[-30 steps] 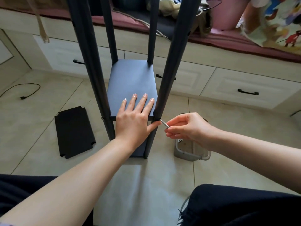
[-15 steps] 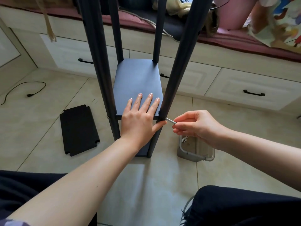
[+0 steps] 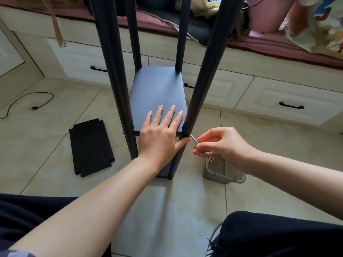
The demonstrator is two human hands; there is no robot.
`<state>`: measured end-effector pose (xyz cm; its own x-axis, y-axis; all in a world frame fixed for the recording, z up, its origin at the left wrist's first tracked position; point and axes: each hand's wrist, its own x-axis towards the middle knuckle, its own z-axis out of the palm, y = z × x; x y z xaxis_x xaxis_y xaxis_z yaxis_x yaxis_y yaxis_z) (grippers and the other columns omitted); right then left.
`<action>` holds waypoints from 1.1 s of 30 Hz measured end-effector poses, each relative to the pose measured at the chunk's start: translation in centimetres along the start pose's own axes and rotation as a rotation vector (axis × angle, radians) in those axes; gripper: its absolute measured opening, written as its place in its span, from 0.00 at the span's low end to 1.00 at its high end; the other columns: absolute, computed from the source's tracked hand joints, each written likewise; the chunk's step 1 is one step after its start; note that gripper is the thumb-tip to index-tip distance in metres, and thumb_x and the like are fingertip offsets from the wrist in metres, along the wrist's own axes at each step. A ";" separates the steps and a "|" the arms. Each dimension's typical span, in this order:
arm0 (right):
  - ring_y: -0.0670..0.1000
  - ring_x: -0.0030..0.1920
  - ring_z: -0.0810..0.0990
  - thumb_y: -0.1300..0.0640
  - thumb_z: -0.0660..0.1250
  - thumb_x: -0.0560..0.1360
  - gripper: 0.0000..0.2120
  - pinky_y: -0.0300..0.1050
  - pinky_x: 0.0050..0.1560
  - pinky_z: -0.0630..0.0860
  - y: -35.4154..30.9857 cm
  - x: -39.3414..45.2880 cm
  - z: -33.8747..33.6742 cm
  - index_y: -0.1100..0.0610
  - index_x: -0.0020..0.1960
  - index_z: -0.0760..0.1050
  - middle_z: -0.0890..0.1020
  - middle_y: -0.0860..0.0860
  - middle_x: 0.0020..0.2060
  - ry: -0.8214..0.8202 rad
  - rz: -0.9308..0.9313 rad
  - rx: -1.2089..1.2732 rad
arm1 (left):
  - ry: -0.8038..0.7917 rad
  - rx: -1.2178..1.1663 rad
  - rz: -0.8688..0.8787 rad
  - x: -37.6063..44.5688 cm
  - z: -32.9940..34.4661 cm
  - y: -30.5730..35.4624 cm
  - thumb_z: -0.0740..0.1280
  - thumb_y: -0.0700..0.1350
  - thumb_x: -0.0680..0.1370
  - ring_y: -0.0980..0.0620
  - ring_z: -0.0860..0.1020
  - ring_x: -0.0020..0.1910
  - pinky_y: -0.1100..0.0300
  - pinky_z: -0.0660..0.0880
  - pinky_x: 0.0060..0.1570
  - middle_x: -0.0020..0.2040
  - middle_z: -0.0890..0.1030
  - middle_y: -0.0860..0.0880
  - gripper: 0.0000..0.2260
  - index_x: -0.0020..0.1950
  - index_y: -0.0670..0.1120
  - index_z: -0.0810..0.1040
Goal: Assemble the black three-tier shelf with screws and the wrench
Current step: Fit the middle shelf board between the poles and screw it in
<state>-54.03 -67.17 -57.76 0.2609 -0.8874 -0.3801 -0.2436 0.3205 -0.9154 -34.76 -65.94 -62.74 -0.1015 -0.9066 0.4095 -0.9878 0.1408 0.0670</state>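
At the near-right post of the black metal shelf frame (image 3: 199,80), right hand (image 3: 220,145) pinches a slim silver wrench (image 3: 194,139); left hand (image 3: 159,134), fingers spread, presses the middle panel (image 3: 157,89). Left of the frame, a third black panel (image 3: 91,146) lies unfitted.

A black cable (image 3: 27,101) trails across the tiled floor (image 3: 55,145) at its left edge, while along the far edge runs a pale drawer unit (image 3: 278,97) with black handles (image 3: 291,105), topped by a maroon cushion (image 3: 278,47) carrying a patterned cloth (image 3: 319,25).
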 end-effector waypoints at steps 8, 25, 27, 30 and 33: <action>0.58 0.42 0.87 0.69 0.74 0.71 0.06 0.40 0.40 0.82 -0.4 0.2 0.1 0.68 0.47 0.79 0.85 0.62 0.38 0.037 -0.006 -0.009 | 0.004 0.002 0.002 0.0 -0.1 0.1 0.61 0.67 0.78 0.40 0.67 0.75 0.41 0.64 0.74 0.76 0.70 0.46 0.33 0.76 0.49 0.70; 0.58 0.40 0.87 0.68 0.74 0.72 0.06 0.42 0.39 0.83 -0.9 1.1 1.5 0.69 0.45 0.78 0.85 0.62 0.36 0.034 -0.113 -0.052 | 0.005 -0.013 -0.005 0.0 0.0 0.0 0.64 0.67 0.77 0.39 0.68 0.75 0.41 0.64 0.74 0.76 0.70 0.46 0.33 0.76 0.49 0.70; 0.57 0.40 0.87 0.67 0.74 0.72 0.07 0.42 0.39 0.83 -1.0 1.2 1.4 0.70 0.46 0.78 0.85 0.62 0.36 0.022 -0.115 -0.060 | 0.005 -0.021 -0.007 0.0 0.0 0.0 0.64 0.67 0.77 0.39 0.68 0.75 0.41 0.64 0.74 0.76 0.70 0.46 0.33 0.76 0.48 0.70; 0.57 0.40 0.87 0.67 0.74 0.72 0.07 0.42 0.39 0.83 -1.2 1.3 1.2 0.69 0.46 0.78 0.85 0.61 0.36 0.013 -0.125 -0.095 | -0.002 -0.018 -0.009 0.0 -0.1 0.0 0.63 0.67 0.77 0.39 0.67 0.75 0.41 0.64 0.74 0.76 0.70 0.46 0.34 0.76 0.49 0.70; 0.57 0.40 0.87 0.67 0.74 0.72 0.06 0.42 0.40 0.82 -1.2 1.3 1.1 0.68 0.45 0.79 0.86 0.60 0.36 0.014 -0.143 -0.127 | -0.016 -0.014 -0.006 0.0 -0.2 0.0 0.62 0.68 0.77 0.40 0.67 0.76 0.41 0.63 0.74 0.76 0.69 0.46 0.34 0.77 0.49 0.69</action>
<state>-52.36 -68.36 -57.33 0.2889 -0.9256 -0.2445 -0.3207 0.1471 -0.9357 -34.77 -65.84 -62.61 -0.0972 -0.9138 0.3943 -0.9866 0.1406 0.0827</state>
